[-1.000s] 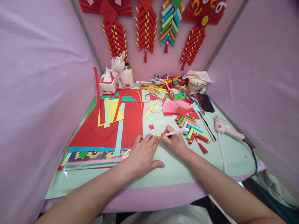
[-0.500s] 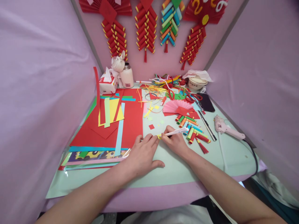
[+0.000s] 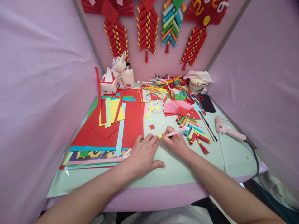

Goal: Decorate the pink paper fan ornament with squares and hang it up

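My right hand (image 3: 175, 141) is closed around a slim white pen (image 3: 178, 131), its upper end leaning to the right and its tip hidden by my fingers. A small strip of yellow paper (image 3: 160, 136) shows between that hand and the fingertips of my left hand (image 3: 146, 157). My left hand lies palm down on the pale green table, fingers stretched out and thumb apart, its fingertips against the yellow strip. Most of the strip is covered. Right of my hands rest a pink paper fan (image 3: 178, 107) and several coloured paper rolls with a red tassel (image 3: 202, 147).
Left lie stacked red paper sheets (image 3: 133, 124) with loose strips. A glue gun (image 3: 227, 129), black phone (image 3: 206, 102) and red-handled scissors (image 3: 195, 98) are on the right. A tissue box (image 3: 109, 84), white bottle (image 3: 127, 76) and bowl (image 3: 198, 83) stand at the back.
The whole view has shifted very slightly. Both hands, the pen and the yellow strip keep nearly the same places on the table.
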The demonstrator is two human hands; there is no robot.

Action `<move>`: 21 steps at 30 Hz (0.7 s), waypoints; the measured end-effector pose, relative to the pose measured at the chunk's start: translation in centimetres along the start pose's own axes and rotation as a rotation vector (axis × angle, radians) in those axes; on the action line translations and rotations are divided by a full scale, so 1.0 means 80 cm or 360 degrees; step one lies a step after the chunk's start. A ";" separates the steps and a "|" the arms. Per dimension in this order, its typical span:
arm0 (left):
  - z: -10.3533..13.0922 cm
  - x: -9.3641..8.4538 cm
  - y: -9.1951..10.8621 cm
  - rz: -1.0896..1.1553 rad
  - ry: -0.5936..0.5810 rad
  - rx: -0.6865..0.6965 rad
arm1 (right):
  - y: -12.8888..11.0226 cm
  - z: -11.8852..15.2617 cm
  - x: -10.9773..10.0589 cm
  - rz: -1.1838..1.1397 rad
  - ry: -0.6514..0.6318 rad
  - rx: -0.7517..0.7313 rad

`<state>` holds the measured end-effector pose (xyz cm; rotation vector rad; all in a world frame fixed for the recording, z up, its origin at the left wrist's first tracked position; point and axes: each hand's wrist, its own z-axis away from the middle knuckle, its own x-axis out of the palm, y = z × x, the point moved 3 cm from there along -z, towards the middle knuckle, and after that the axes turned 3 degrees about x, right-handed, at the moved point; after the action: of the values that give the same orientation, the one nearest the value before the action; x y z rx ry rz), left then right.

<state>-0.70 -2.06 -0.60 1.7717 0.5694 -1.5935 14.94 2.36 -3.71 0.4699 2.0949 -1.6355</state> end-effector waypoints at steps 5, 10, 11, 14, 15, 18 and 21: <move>0.000 0.000 0.000 -0.0004 -0.0012 -0.0004 | 0.000 0.000 0.001 -0.0010 -0.0001 -0.0001; 0.001 0.000 0.000 0.0001 -0.0018 -0.0007 | 0.000 0.000 0.002 -0.0015 -0.0002 0.0003; 0.000 0.000 0.000 0.0004 -0.0016 -0.0008 | 0.000 0.000 0.002 -0.0019 0.0000 0.0005; 0.000 0.000 0.000 0.0012 -0.0011 -0.0004 | -0.001 0.000 0.001 -0.0020 0.0020 0.0010; 0.000 0.000 0.000 0.0013 -0.0008 -0.0002 | -0.002 0.000 0.000 -0.0017 0.0026 0.0010; 0.001 0.000 0.000 0.0006 -0.0007 -0.0002 | -0.002 0.000 0.000 -0.0006 0.0022 0.0008; 0.001 0.000 0.000 0.0005 -0.0016 -0.0007 | -0.001 0.000 0.000 0.0000 0.0014 0.0011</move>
<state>-0.71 -2.13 -0.62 1.7599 0.5644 -1.5969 14.87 2.34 -3.64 0.4801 2.0965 -1.6443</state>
